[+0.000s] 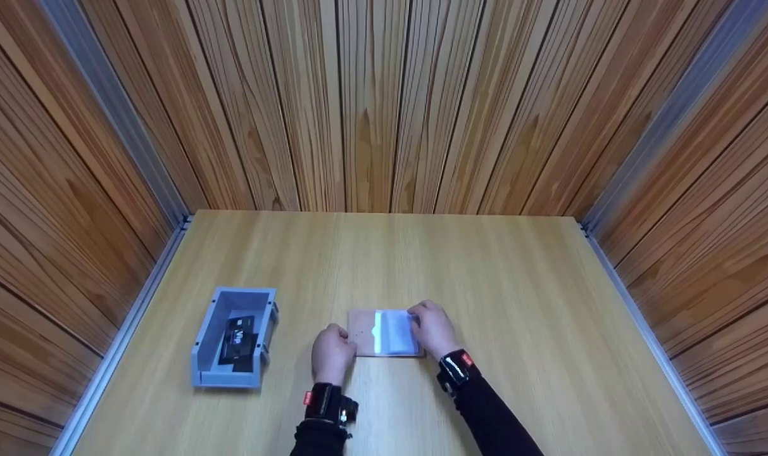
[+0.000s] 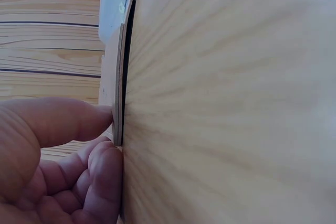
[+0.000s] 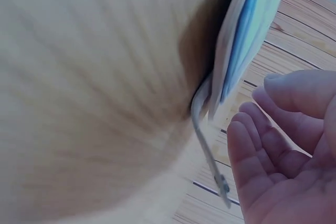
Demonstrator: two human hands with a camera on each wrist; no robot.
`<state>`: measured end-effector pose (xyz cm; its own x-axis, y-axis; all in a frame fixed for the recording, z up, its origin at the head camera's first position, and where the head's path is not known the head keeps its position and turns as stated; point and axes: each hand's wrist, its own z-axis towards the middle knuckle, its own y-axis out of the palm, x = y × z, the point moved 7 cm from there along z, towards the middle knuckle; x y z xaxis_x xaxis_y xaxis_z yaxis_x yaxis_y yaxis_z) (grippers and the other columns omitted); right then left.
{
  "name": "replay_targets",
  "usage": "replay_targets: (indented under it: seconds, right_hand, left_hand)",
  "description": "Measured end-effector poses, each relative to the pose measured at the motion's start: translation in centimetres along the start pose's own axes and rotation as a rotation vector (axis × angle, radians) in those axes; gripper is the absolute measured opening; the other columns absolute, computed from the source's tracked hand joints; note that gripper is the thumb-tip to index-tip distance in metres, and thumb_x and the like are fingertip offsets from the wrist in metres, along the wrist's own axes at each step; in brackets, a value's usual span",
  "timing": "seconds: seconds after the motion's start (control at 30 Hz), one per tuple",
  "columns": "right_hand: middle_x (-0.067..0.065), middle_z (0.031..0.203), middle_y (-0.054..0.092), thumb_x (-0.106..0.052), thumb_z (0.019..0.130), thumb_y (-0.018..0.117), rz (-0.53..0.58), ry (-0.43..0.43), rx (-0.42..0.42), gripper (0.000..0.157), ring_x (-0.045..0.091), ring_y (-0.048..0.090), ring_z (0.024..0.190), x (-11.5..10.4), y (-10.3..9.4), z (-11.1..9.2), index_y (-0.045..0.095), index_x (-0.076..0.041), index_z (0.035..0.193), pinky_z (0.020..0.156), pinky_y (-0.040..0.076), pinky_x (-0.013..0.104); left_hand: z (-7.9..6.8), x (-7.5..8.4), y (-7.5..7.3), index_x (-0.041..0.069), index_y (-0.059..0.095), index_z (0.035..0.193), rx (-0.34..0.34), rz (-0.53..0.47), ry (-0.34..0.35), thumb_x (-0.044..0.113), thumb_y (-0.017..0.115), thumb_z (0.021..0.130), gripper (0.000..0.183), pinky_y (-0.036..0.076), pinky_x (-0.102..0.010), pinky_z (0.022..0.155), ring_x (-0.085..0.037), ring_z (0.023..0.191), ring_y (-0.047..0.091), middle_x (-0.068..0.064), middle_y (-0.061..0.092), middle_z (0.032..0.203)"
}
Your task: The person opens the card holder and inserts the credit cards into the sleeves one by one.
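A pinkish-tan card holder (image 1: 361, 329) lies opened flat on the table, its clear plastic sleeves (image 1: 397, 334) showing bluish and shiny on the right half. My left hand (image 1: 332, 356) pinches the cover's near left corner; the thumb (image 2: 84, 119) presses its edge and the other fingers curl in below. Over the right edge is my right hand (image 1: 433, 328). Its fingers (image 3: 249, 150) are loosely bent beside the sleeves, with a visible gap and nothing held. A strap (image 3: 206, 148) with a metal snap sticks out from the holder's right side.
Left of my hands stands a blue-grey plastic bin (image 1: 226, 380) with black cards (image 1: 238, 339) inside, one bearing white lettering. Wood-slat walls (image 1: 371, 107) and metal rails (image 1: 649, 354) border the wooden table (image 1: 516, 285).
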<state>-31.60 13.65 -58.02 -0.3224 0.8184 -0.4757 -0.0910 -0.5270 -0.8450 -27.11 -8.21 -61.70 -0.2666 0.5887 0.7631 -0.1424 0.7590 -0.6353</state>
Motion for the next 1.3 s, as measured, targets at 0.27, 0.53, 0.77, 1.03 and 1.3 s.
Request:
replay_targets:
  seconds: [0.27, 0.53, 0.77, 1.03, 1.3]
  right_hand:
    - [0.009, 0.091, 0.064, -0.002, 0.083, 0.075, -0.055, 0.027, 0.016, 0.013, 0.03, 0.061, 0.089, 0.9, -0.3, -0.3, 0.073, -0.001, 0.097, 0.081, 0.05, 0.043]
    - [0.008, 0.085, 0.063, -0.006, 0.083, 0.077, -0.07, 0.021, 0.03, 0.01, 0.029, 0.061, 0.084, 1.6, 0.0, -0.6, 0.073, -0.001, 0.091, 0.077, 0.05, 0.043]
    - [0.008, 0.087, 0.064, -0.008, 0.086, 0.075, -0.072, 0.033, 0.004, 0.011, 0.029, 0.06, 0.084, 1.9, 0.3, -0.8, 0.073, -0.001, 0.094, 0.077, 0.05, 0.043]
    - [0.009, 0.087, 0.064, -0.008, 0.086, 0.075, -0.062, 0.021, 0.002, 0.011, 0.029, 0.061, 0.084, 1.9, 0.4, -0.7, 0.073, -0.001, 0.093, 0.077, 0.05, 0.043]
    - [0.011, 0.091, 0.064, -0.006, 0.085, 0.074, -0.048, 0.02, -0.005, 0.011, 0.031, 0.062, 0.088, 1.9, 0.4, -0.7, 0.072, 0.0, 0.094, 0.08, 0.05, 0.045]
  left_hand:
    - [0.0, 0.0, -0.2, 0.003, 0.063, 0.089, 0.031, 0.033, 0.029, 0.004, 0.073, 0.075, 0.017, 0.048, -0.041, 0.073, -0.025, 0.077, 0.059, -0.005, 0.061, 0.08]
    - [0.1, 0.0, -0.2, 0.003, 0.063, 0.088, 0.029, 0.026, 0.023, 0.003, 0.072, 0.075, 0.016, 0.048, -0.041, 0.072, -0.024, 0.076, 0.059, -0.005, 0.061, 0.079]
    - [0.1, 0.1, -0.1, 0.004, 0.062, 0.086, 0.038, 0.021, 0.038, 0.003, 0.073, 0.075, 0.016, 0.048, -0.04, 0.072, -0.024, 0.075, 0.058, -0.005, 0.06, 0.078]
    - [0.3, -0.2, 0.1, 0.003, 0.063, 0.09, -0.013, -0.003, -0.005, 0.002, 0.072, 0.077, 0.016, 0.049, -0.041, 0.073, -0.024, 0.077, 0.059, -0.005, 0.061, 0.081]
    - [0.6, 0.2, -0.3, -0.001, 0.064, 0.091, -0.045, -0.005, 0.021, 0.006, 0.071, 0.081, 0.014, 0.05, -0.042, 0.072, -0.026, 0.078, 0.061, -0.008, 0.064, 0.083]
